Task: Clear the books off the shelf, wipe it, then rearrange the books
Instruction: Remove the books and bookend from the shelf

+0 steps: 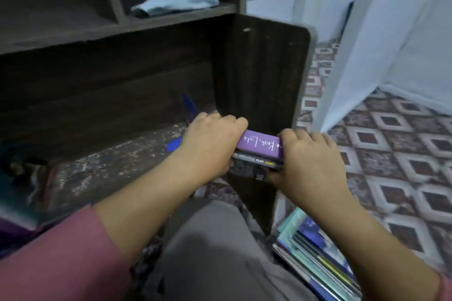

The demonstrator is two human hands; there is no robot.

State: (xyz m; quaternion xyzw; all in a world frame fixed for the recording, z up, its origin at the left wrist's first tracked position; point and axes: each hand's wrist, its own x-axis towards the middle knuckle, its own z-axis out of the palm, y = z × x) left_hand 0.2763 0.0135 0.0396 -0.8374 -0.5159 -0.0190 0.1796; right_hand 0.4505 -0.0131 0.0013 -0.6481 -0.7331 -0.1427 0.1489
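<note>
Now both hands are squeezing a small stack of books (256,155) from its two ends. The left hand (215,144) is curling its fingers over the left end, and the right hand (308,156) is gripping the right end. So the stack is sitting between them, just above the front edge of the bottom shelf (110,166). A purple book (259,145) with white writing is lying on top, and a dark book (256,162) marked SPM is lying under it.

Books like these are probably stiff and a bit heavy together. The covers look smooth, so the top one could be sliding off if the stack is tipping. Holding both ends tight and keeping the stack flat seems the safest way.

Below the right hand, a pile of books (315,252) is lying on the floor (391,142). Far above the left hand, a light blue cloth (178,0) is resting on a higher shelf (186,16). The bottom shelf beside the left hand is looking speckled, so it may be needing a wipe.
</note>
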